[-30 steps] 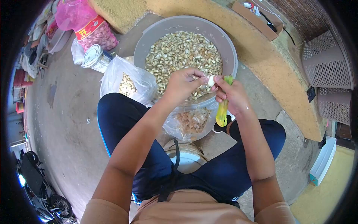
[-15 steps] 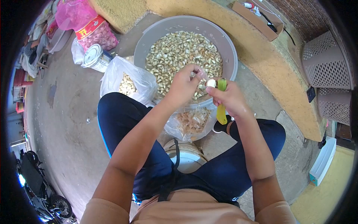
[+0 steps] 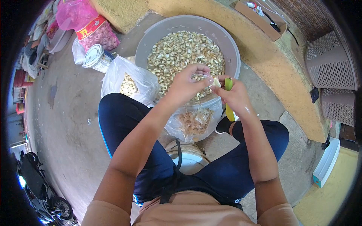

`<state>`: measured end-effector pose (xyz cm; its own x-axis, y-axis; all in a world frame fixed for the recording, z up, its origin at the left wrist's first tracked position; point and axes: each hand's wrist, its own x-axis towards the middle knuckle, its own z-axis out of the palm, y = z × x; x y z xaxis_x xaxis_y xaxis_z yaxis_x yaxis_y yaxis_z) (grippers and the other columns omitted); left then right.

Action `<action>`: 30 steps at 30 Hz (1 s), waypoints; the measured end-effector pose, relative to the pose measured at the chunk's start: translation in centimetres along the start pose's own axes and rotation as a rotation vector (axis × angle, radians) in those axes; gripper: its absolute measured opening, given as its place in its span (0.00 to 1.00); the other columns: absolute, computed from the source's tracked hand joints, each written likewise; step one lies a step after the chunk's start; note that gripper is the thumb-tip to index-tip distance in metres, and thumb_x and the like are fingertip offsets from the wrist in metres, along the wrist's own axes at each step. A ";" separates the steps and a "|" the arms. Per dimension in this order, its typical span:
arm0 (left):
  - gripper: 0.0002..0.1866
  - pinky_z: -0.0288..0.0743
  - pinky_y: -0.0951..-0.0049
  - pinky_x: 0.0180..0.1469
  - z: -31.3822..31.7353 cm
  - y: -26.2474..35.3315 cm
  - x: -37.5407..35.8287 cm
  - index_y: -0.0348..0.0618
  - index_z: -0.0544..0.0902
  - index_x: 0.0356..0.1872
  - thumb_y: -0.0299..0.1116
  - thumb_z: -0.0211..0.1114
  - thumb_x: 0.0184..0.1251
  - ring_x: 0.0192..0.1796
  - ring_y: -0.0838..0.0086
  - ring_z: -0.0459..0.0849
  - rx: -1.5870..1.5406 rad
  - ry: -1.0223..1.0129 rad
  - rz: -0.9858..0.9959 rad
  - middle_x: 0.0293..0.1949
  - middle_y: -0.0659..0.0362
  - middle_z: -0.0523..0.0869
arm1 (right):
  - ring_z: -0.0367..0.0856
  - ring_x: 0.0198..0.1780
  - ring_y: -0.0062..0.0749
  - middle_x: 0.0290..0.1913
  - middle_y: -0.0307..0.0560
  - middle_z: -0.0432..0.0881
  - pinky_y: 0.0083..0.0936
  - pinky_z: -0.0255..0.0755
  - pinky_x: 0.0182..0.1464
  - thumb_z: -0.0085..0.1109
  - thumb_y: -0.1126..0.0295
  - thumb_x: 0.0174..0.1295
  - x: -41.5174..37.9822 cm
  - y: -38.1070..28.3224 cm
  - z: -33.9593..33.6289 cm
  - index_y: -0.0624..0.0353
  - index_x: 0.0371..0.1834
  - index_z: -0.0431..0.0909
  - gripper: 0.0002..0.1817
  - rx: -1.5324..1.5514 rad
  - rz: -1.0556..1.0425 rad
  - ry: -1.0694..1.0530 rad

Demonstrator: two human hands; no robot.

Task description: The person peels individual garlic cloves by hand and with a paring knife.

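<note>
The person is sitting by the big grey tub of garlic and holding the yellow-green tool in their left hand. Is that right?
Almost! The yellow-green tool is in the person's right hand, not the left hand. The head view shows it. They are indeed sitting by the big grey tub of garlic.

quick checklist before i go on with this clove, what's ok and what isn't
1. Clove steadied: ok, it sits at the fingertips between the left hand and right hand.
2. Yellow-green tool secured: ok, gripped in the right hand.
3. Tool's edge clear of fingers: cannot tell, no edge shows clearly.
4. Clove fully bare: cannot tell, fingers cover part of it.
5. Skins bag open: ok, papery skins show inside.
6. White bag open: ok, pale cloves show inside.
</note>
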<state>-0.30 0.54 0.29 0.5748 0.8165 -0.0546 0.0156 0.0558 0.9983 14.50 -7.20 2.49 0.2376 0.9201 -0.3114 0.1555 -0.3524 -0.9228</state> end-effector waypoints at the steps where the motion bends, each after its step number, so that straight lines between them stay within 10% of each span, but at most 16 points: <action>1: 0.10 0.71 0.79 0.35 0.0 -0.1 -0.1 0.39 0.78 0.38 0.30 0.63 0.55 0.35 0.80 0.78 0.024 -0.011 0.011 0.32 0.61 0.81 | 0.69 0.22 0.17 0.23 0.37 0.76 0.18 0.64 0.24 0.64 0.69 0.47 0.0 0.0 0.0 0.64 0.37 0.77 0.15 0.003 -0.013 -0.001; 20: 0.05 0.60 0.80 0.23 0.3 0.5 -0.6 0.38 0.77 0.23 0.24 0.64 0.43 0.20 0.83 0.65 0.458 0.098 0.314 0.21 0.63 0.73 | 0.80 0.30 0.42 0.29 0.55 0.80 0.28 0.71 0.34 0.65 0.70 0.45 -0.7 -0.5 1.0 0.59 0.38 0.78 0.15 -0.340 -0.247 0.137; 30: 0.05 0.69 0.78 0.31 0.0 -0.2 0.0 0.37 0.77 0.25 0.28 0.62 0.49 0.27 0.81 0.74 0.205 0.058 -0.061 0.26 0.60 0.79 | 0.76 0.32 0.20 0.31 0.43 0.81 0.18 0.70 0.35 0.64 0.74 0.47 -0.4 0.0 0.9 0.61 0.39 0.78 0.14 -0.066 -0.159 0.076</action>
<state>-0.34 0.56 0.10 0.5196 0.8473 -0.1101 0.2186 -0.0073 0.9758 13.50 -7.39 2.40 0.2762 0.9506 -0.1420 0.2586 -0.2158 -0.9416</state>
